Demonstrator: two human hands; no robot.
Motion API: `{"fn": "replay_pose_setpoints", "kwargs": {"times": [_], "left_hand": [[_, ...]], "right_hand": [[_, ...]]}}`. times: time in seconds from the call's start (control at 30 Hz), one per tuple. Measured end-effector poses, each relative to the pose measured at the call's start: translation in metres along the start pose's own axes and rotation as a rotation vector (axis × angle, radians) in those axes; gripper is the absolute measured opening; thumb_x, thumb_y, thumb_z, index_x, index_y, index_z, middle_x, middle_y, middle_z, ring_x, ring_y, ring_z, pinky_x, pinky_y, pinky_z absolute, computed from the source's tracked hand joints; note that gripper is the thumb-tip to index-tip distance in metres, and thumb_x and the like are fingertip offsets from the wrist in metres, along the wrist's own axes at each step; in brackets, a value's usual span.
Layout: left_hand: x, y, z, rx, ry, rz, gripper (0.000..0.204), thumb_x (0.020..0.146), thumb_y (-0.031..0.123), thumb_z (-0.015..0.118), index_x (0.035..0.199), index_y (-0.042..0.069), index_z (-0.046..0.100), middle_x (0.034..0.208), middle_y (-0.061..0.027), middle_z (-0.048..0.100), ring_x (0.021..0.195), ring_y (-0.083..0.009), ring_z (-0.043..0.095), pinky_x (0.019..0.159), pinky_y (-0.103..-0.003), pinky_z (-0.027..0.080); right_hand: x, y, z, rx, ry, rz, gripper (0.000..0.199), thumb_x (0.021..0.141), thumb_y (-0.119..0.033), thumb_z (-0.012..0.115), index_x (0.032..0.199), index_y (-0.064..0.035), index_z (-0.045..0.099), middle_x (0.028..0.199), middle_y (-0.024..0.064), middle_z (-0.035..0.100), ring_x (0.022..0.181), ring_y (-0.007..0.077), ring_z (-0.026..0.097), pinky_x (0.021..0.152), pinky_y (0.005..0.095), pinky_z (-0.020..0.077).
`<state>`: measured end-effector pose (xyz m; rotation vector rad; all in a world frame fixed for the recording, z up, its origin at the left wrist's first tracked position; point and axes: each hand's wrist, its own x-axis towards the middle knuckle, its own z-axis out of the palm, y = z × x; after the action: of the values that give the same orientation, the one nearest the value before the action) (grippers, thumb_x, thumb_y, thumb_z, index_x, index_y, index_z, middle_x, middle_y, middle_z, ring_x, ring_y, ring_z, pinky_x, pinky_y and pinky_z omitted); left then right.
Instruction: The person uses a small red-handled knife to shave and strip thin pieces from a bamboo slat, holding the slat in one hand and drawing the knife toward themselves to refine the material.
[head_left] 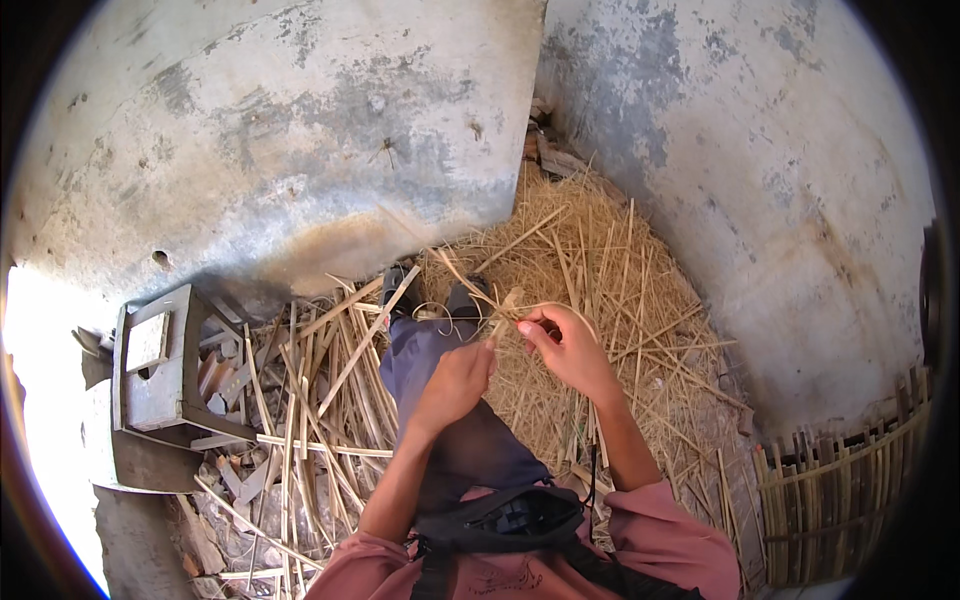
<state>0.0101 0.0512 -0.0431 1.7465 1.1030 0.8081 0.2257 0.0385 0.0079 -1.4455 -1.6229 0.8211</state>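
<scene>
In front of my knees, both hands work close together on thin, pale bamboo strips (505, 308) that cross in a small bundle. My right hand (572, 352) is closed, thumb and forefinger pinching the strips where they meet. Just left of it and slightly nearer, my left hand (455, 385) has its fingers closed around the lower part of the bundle; its fingertips are partly hidden. One narrow strip curls in loops to the left of the bundle, and another bends over my right hand. Longer ends stick out toward the wall.
Loose bamboo strips (345, 375) lie left of my legs, and a heap of shavings (590, 260) covers the floor to the right. A wooden box frame (160, 365) stands among rubble at left. Worn walls (330, 110) close in ahead; a woven bamboo panel (845, 480) leans at right.
</scene>
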Motion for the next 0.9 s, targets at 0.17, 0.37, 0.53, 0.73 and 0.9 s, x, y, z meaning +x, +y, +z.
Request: {"fn": "replay_pose_setpoints", "kwargs": {"times": [0.17, 0.37, 0.53, 0.73, 0.9], "left_hand": [[-0.006, -0.009, 0.02, 0.371, 0.192, 0.171, 0.029, 0.113, 0.027, 0.054, 0.098, 0.003, 0.061, 0.071, -0.028, 0.067, 0.07, -0.0494, 0.069, 0.063, -0.059, 0.054], [-0.006, 0.002, 0.03, 0.566, 0.306, 0.058, 0.029, 0.113, 0.028, 0.057, 0.094, 0.006, 0.058, 0.067, -0.0246, 0.067, 0.063, -0.0483, 0.069, 0.055, -0.06, 0.054], [-0.007, 0.015, 0.021, 0.665, 0.332, 0.076, 0.03, 0.112, 0.031, 0.059, 0.091, 0.008, 0.058, 0.068, -0.0177, 0.07, 0.061, -0.0438, 0.071, 0.053, -0.056, 0.055], [-0.005, 0.019, 0.016, 0.617, 0.369, 0.103, 0.034, 0.112, 0.033, 0.059, 0.09, 0.008, 0.064, 0.072, -0.0165, 0.072, 0.066, -0.0427, 0.071, 0.056, -0.054, 0.054], [-0.002, 0.015, 0.01, 0.536, 0.358, 0.098, 0.036, 0.111, 0.035, 0.06, 0.09, 0.008, 0.071, 0.073, -0.0183, 0.073, 0.063, -0.0442, 0.07, 0.058, -0.056, 0.055]], "right_hand": [[0.011, 0.004, 0.0, -0.06, -0.066, 0.03, 0.026, 0.105, -0.026, 0.072, 0.1, -0.0002, 0.074, 0.069, 0.009, 0.068, 0.059, 0.0177, 0.062, 0.062, 0.0353, 0.0505], [0.005, 0.0, 0.011, -0.17, 0.038, -0.022, 0.024, 0.105, -0.024, 0.073, 0.101, -0.0004, 0.074, 0.067, 0.0114, 0.064, 0.059, 0.0171, 0.061, 0.062, 0.0361, 0.0491], [0.01, 0.018, -0.001, 0.114, -0.087, 0.056, 0.022, 0.108, -0.018, 0.069, 0.098, 0.0009, 0.073, 0.075, 0.0034, 0.068, 0.067, 0.0097, 0.061, 0.064, 0.0292, 0.0478], [0.011, 0.025, -0.009, 0.173, -0.146, 0.06, 0.021, 0.11, -0.019, 0.066, 0.102, -0.0004, 0.073, 0.08, 0.002, 0.07, 0.073, 0.0091, 0.065, 0.066, 0.0278, 0.0495], [0.012, 0.02, -0.017, 0.183, -0.175, 0.058, 0.02, 0.11, -0.02, 0.067, 0.104, -0.0023, 0.073, 0.08, 0.0013, 0.07, 0.072, 0.0071, 0.064, 0.063, 0.0251, 0.0473]]}}
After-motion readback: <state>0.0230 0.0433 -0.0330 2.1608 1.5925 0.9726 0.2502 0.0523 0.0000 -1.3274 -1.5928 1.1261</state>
